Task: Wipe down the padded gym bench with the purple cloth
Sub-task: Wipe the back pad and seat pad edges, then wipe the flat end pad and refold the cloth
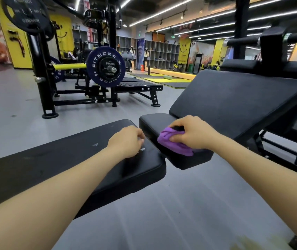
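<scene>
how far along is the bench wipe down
Nothing visibly finished: no pad shows a clear wiped mark. In hand: the right hand grips the purple cloth on the small seat pad; the left hand rests on the flat pad. Likely left: the inclined back pad, and white specks beside the left hand.

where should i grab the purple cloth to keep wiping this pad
From above, at the bunched top, as the right hand does: the cloth lies flat on the seat pad, so only its gathered top gives fingers purchase.
</scene>
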